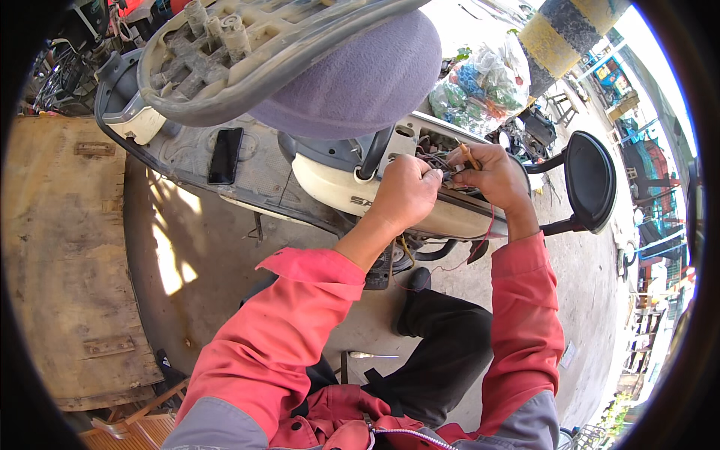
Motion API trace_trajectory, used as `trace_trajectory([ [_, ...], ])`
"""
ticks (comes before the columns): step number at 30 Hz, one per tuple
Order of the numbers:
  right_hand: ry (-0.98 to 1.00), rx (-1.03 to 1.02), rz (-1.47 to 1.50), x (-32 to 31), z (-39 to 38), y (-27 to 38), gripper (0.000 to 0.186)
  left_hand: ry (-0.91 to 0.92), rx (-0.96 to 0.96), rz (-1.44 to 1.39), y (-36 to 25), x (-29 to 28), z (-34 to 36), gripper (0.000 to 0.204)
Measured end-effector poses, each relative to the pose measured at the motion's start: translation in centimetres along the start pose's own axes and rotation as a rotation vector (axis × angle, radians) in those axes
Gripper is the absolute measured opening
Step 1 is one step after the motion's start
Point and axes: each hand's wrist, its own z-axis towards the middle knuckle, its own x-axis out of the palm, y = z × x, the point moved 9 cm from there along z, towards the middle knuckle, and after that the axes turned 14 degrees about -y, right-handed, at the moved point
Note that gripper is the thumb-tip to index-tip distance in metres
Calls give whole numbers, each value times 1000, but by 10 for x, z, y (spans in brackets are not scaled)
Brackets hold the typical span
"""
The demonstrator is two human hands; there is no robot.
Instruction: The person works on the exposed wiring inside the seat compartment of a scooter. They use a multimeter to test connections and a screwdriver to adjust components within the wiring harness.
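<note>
A cream-white scooter [330,182] stands before me with a compartment of tangled wires [435,150] uncovered at its rear. My left hand [409,193] is closed at the near side of these wires; what its fingertips pinch is hidden. Beside it, my right hand [495,174] is closed around a slim orange-brown stick [469,156], whose kind I cannot make out. A thin red wire [492,221] hangs below the right hand and loops down towards the ground. The raised seat [360,75], with a purple-grey cover and bare underside, tilts over the scooter left of my hands.
A black phone [225,156] lies on the footboard. To the right a black mirror [590,182] sticks out. A screwdriver [367,355] rests near my legs. Wooden boards [67,262] cover the left side. A filled clear bag [484,82] sits by a striped post [564,37].
</note>
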Motion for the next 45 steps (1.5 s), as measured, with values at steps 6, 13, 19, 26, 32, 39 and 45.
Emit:
trace_trajectory([
  [6, 14, -23, -31, 2, 2, -1, 30, -40, 109, 54, -5, -1, 0, 33],
  [13, 44, -33, -9, -3, 3, -9, 31, -49, 180, 151, -20, -3, -2, 31],
  [19, 41, 26, 69, -1, 4, -12, 31, -70, 186, 175, -22, -8, -1, 31],
  [26, 52, -38, 9, 1, 3, -4, 30, -54, 188, 205, -24, -6, -1, 29],
  [32, 62, -30, -4, 2, 3, -1, 26, -39, 222, 264, -25, -4, 0, 27],
  [39, 107, 4, -38, 4, 7, -6, 24, -54, 272, 309, -26, -4, -2, 24],
  [45, 99, 57, -41, 6, 7, -6, 22, -109, 367, 345, -29, -2, -4, 22],
])
